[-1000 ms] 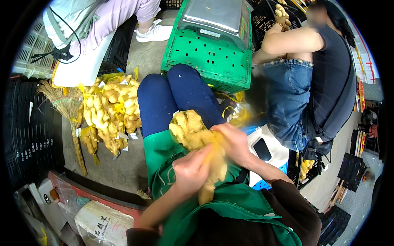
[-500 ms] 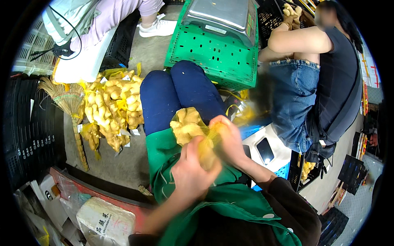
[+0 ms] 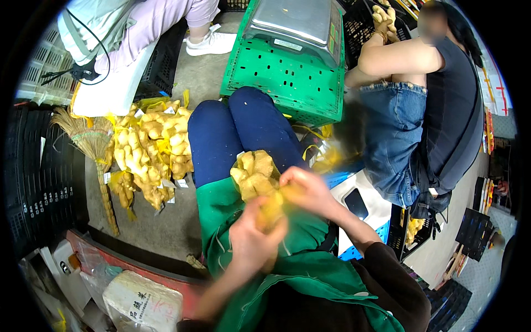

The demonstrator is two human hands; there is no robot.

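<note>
A yellow mesh bag of ginger [image 3: 254, 176] rests on my lap, between the blue trousers and the green apron. Its gathered end is bunched between my two hands. My left hand [image 3: 251, 235] is closed around the bunched mesh on the near side. My right hand [image 3: 308, 192], fingers pinched, grips the mesh from the right, with a blurred yellow strip at its fingertips. Motion smears the neck of the bag, so I cannot tell whether it is knotted.
Several bagged gingers [image 3: 146, 144] lie on the floor at left beside a straw broom [image 3: 88, 138]. Ahead, a scale [image 3: 293, 22] sits on a green crate [image 3: 282, 77]. A phone [image 3: 355, 203] lies on a white surface at right. Another person [image 3: 453, 105] holding ginger sits at far right.
My right hand has shifted slightly right and down, and both hands have worked at the bag's neck. The ginger sits a little lower in the view.
</note>
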